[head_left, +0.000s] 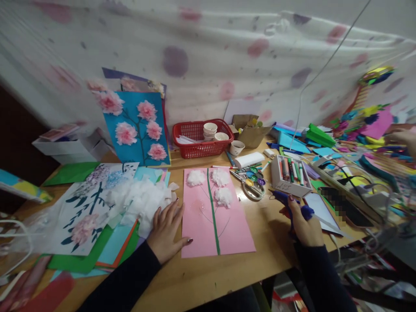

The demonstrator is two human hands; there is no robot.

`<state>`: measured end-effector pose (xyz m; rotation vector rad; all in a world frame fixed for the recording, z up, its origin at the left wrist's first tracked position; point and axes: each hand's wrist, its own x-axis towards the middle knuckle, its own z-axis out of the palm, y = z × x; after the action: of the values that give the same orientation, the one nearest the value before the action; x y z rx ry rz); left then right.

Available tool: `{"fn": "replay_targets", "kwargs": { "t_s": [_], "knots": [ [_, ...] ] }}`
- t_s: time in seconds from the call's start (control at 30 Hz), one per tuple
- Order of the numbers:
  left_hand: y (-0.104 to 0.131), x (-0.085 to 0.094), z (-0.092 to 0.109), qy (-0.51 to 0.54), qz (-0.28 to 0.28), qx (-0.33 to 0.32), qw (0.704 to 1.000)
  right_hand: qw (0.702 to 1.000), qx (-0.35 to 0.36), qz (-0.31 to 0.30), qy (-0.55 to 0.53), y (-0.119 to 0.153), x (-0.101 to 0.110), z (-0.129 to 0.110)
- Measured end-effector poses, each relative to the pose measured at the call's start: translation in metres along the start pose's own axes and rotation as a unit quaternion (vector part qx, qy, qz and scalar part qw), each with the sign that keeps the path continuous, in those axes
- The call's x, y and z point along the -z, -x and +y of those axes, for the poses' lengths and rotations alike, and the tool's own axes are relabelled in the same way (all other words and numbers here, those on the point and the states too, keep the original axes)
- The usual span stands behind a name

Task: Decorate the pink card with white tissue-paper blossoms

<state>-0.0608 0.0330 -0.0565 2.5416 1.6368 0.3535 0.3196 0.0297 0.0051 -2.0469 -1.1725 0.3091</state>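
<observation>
A pink sheet of paper (198,236) lies on the table with a green stem line (213,216) down it and thin pencil branches. Three white tissue flowers (223,197) sit on its upper part, and a shiny, glue-like patch (199,206) shows on the left half. My left hand (167,229) rests with fingers spread at the sheet's left edge, thumb on the paper, near a heap of white tissue pieces (143,201). To the right of the sheet, my right hand (303,223) grips a blue hot glue gun (282,198), its nozzle pointing left above the table.
Behind stand a blue picture with pink flowers (130,125), a red basket (203,151) with paper cups, and a marker box (290,177). Colored papers (81,251) lie left. A phone (346,207) and power strip (338,173) are right, near another person's hand (403,138).
</observation>
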Motion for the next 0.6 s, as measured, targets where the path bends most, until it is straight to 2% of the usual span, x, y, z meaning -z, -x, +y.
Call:
{"fn": "replay_targets", "kwargs": {
  "t_s": [0.07, 0.13, 0.27, 0.43, 0.53, 0.6],
  "knots": [
    [0.001, 0.002, 0.001, -0.009, -0.009, -0.007, 1.000, 0.998, -0.054, 0.002, 0.042, -0.004, 0.002, 0.005],
    [0.002, 0.004, 0.002, -0.019, -0.016, -0.010, 1.000, 0.995, -0.066, -0.006, 0.078, -0.010, 0.002, 0.010],
    [0.003, 0.005, 0.001, -0.032, -0.017, -0.012, 0.999, 0.990, -0.053, -0.030, 0.124, -0.017, -0.001, 0.019],
    [0.003, 0.005, 0.001, -0.029, -0.024, -0.014, 0.999, 0.979, -0.038, -0.057, 0.191, -0.011, 0.000, 0.021],
    [0.002, 0.005, 0.001, -0.025, -0.021, -0.012, 0.999, 0.973, 0.002, -0.088, 0.215, -0.004, 0.009, 0.031],
    [0.002, 0.004, 0.001, -0.025, -0.021, -0.010, 0.999, 0.976, 0.023, -0.083, 0.200, -0.001, 0.023, 0.046]
  ]
}}
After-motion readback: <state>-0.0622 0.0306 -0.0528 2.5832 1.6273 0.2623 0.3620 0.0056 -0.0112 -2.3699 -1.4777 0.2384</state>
